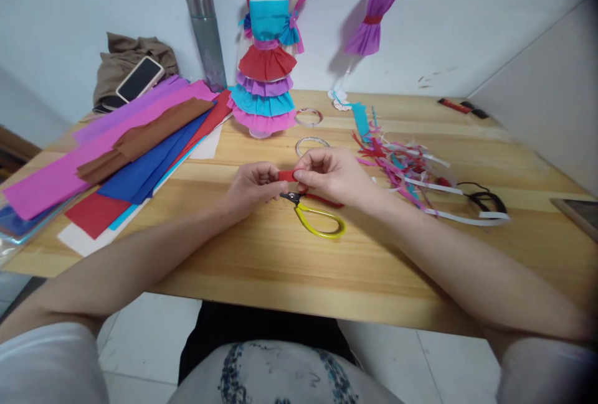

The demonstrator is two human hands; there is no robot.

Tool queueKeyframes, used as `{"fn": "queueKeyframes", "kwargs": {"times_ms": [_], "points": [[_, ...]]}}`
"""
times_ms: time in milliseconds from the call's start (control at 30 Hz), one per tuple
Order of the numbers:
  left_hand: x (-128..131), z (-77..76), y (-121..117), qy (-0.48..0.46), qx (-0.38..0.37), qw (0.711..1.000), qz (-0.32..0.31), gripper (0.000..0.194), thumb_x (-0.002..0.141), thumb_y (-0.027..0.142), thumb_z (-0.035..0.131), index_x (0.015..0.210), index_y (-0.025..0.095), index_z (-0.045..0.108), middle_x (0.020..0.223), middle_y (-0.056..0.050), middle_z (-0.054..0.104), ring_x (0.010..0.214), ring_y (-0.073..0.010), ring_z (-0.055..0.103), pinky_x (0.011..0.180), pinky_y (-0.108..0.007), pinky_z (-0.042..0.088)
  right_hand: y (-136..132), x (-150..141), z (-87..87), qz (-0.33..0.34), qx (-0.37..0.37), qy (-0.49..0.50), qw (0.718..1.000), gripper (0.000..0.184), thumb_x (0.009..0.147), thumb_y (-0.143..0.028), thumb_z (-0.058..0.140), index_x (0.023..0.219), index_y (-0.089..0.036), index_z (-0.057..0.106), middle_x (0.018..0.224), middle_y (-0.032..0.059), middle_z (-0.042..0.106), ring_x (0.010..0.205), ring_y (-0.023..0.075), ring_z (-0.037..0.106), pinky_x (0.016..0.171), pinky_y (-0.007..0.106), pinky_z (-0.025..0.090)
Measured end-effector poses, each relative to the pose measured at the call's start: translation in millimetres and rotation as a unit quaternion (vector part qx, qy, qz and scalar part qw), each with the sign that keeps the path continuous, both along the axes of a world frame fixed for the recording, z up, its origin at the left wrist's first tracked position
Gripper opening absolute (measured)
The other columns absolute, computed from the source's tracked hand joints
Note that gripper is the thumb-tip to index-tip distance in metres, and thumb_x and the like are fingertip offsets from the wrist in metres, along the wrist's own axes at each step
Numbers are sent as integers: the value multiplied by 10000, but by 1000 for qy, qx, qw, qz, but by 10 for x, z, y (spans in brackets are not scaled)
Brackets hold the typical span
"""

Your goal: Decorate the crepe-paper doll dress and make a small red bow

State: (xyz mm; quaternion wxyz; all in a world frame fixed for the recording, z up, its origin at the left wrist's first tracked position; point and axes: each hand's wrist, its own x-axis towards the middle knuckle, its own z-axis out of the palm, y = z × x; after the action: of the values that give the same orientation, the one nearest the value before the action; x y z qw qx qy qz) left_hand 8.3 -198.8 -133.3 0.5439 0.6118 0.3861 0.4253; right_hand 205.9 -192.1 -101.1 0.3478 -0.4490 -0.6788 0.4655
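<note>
Between my two hands is a small red strip of crepe paper (pixel 286 175). My left hand (pixel 255 187) pinches its left end, thumb along the near side. The right end is pinched by the thumb and fingers of my right hand (pixel 329 173). Just below lie scissors with one yellow and one red handle (pixel 322 222); their blade tips are partly hidden by my left fingers. Behind my hands stands a small dress form in a layered paper dress (pixel 268 65), blue on top with red, purple, blue and pink ruffles.
Folded crepe paper sheets (pixel 140 149) cover the left of the table. A phone (pixel 139 79) rests on brown cloth beside a grey bottle (pixel 205 33). Tape rings (pixel 312 140) lie behind my hands, paper scraps (pixel 402 161) to the right. A purple paper dress (pixel 376 18) stands by the wall.
</note>
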Motion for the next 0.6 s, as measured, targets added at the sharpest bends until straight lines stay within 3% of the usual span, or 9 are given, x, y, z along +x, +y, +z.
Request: {"fn": "queueKeyframes", "kwargs": {"times_ms": [267, 467, 600], "points": [[-16, 26, 9, 17, -29, 999, -3, 360, 684, 418, 884, 719, 157, 639, 588, 2, 662, 485, -71, 537, 475, -185, 419, 45, 37, 35, -25, -7, -12, 1000, 171, 785, -269, 768, 703, -210, 630, 580, 8, 654, 536, 158, 629, 546, 279, 489], [-20, 82, -1, -38, -12, 999, 22, 458, 688, 503, 903, 896, 158, 684, 613, 8, 681, 520, -105, 607, 478, -196, 455, 14, 13, 26, 9, 35, -37, 999, 220, 804, -276, 765, 662, -212, 610, 576, -13, 599, 520, 125, 541, 517, 268, 399], [-12, 70, -2, -20, -5, 1000, 0, 393, 703, 484, 896, 757, 145, 706, 567, 3, 651, 498, -84, 561, 480, -190, 432, 8, 13, 7, 39, 26, -39, 998, 191, 804, -301, 746, 693, -203, 626, 601, -11, 618, 537, 125, 543, 538, 275, 402]]}}
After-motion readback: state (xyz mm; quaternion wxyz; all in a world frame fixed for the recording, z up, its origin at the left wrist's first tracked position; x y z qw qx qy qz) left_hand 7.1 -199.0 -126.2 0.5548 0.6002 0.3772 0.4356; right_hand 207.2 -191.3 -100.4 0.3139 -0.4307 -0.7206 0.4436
